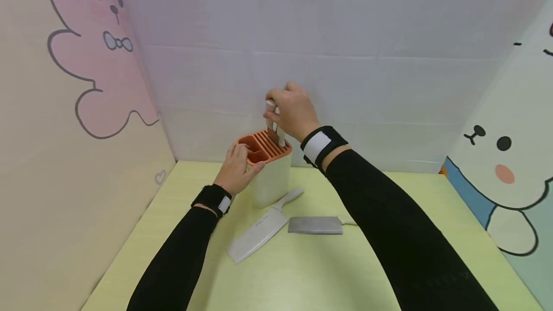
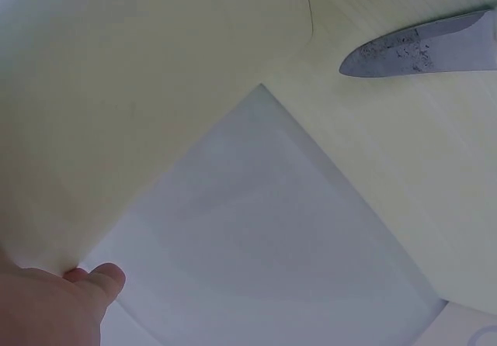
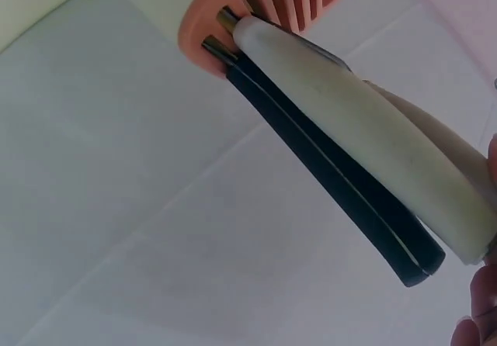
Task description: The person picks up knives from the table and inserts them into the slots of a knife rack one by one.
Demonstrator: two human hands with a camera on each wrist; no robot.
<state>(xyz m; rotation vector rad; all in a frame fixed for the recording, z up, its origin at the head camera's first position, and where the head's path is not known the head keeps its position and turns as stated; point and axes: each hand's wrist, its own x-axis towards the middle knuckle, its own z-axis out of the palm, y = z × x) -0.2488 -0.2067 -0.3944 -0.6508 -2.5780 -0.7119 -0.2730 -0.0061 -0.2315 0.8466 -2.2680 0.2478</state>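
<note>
A knife (image 1: 270, 104) is pinched in the right fingers (image 1: 276, 94), its blade (image 1: 272, 134) at the slots (image 1: 265, 145) of the block (image 1: 273, 184), which is gripped by the left fingers (image 1: 239, 151). Slotting or drawing seems in hand; straight travel is called for.

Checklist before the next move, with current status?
1. Cream knife block with orange slotted top upright: ok, stands on the pale yellow table.
2. Block steadied: ok, left hand is at its rim.
3. White-handled knife held: ok, right hand grips the handle.
4. That knife fully seated: not ok, some blade shows above the slots.
5. Black-handled knife in the block: ok, its handle sticks out of the orange top.
6. Broad pale cleaver and smaller grey rectangular cleaver stowed: not ok, both lie on the table.
</note>
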